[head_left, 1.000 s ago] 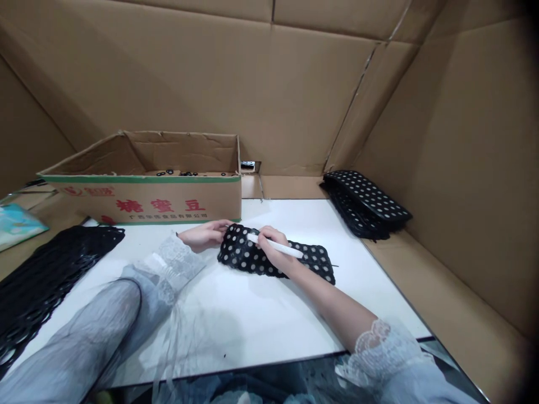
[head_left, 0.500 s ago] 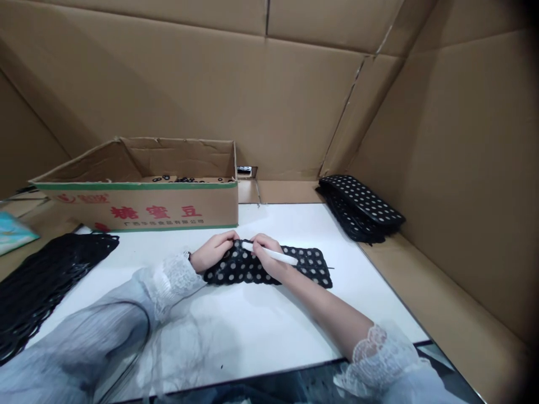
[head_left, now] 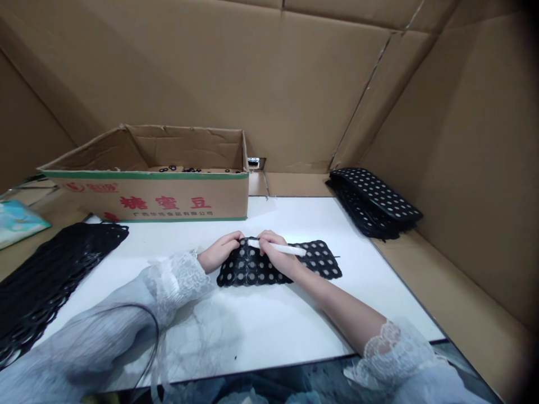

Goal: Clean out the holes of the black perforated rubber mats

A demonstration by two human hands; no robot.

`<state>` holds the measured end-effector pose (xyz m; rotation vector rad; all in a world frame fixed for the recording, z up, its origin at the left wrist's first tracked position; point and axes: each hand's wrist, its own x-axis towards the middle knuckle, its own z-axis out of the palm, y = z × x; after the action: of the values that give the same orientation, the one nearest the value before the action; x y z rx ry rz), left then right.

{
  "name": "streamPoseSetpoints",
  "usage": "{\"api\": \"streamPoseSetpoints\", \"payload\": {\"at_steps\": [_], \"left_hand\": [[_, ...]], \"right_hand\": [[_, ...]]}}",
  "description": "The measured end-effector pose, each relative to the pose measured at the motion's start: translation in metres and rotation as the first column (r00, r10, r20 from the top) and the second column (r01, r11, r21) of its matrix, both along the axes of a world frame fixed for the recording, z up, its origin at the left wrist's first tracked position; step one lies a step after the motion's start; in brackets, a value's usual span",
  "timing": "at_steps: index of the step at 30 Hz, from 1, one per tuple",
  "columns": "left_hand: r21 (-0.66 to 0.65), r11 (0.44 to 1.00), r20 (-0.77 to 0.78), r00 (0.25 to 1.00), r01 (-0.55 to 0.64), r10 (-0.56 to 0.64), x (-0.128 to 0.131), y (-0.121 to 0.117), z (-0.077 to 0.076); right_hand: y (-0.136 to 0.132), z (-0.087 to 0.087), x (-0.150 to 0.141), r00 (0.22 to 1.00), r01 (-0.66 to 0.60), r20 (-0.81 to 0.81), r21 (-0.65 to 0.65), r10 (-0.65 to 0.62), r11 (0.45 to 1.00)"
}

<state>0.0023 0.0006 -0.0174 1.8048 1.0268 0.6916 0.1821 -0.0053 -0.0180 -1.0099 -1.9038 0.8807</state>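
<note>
A black sheet (head_left: 241,270) with rows of pale round spots lies on the white tabletop in front of me. My left hand (head_left: 219,252) pinches its upper left edge between thumb and fingers. In my right hand (head_left: 276,257) is a white pen-like tool (head_left: 292,250), gripped like a pencil and slanting across the sheet. The tool's left tip is at the sheet's upper edge, close to my left fingers. My right wrist covers part of the sheet's middle.
Behind my left hand stands an open cardboard box (head_left: 168,196) with small black rings inside. A pile of black stringy sheets (head_left: 54,269) lies at left, near a blue-and-white packet (head_left: 21,221). More spotted sheets (head_left: 374,199) are stacked at right. Cardboard walls (head_left: 219,73) enclose the table.
The whole view has shifted, so everything sits slightly further right and mostly higher. Both hands keep their grips, and the tool's tip stays near the sheet's upper edge.
</note>
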Motion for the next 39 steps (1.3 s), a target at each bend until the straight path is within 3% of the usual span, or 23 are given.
{"api": "streamPoseSetpoints", "payload": {"at_steps": [13, 24, 28, 33, 39], "left_hand": [[0.141, 0.989, -0.111, 0.992, -0.045, 0.061, 0.004, -0.003, -0.001], [0.269, 0.958, -0.254, 0.953, -0.095, 0.166, 0.005, -0.003, -0.002], [0.195, 0.974, -0.23, 0.96, -0.116, 0.16, 0.003, -0.001, 0.0], [-0.01, 0.995, -0.112, 0.989, -0.096, 0.095, 0.0, 0.002, 0.003], [-0.211, 0.975, 0.032, 0.997, -0.064, 0.072, 0.0, 0.002, 0.004]], "right_hand": [[0.001, -0.004, -0.001, 0.998, 0.045, -0.038, -0.104, -0.05, 0.994], [-0.006, -0.002, -0.014, 0.98, 0.096, 0.177, -0.034, -0.088, 0.995], [-0.005, -0.002, -0.015, 0.983, 0.109, 0.155, -0.085, -0.095, 0.99], [0.001, -0.004, -0.008, 0.993, 0.114, 0.066, -0.188, -0.103, 0.976], [0.01, -0.006, -0.005, 0.997, 0.069, -0.022, -0.27, -0.078, 0.96]]}}
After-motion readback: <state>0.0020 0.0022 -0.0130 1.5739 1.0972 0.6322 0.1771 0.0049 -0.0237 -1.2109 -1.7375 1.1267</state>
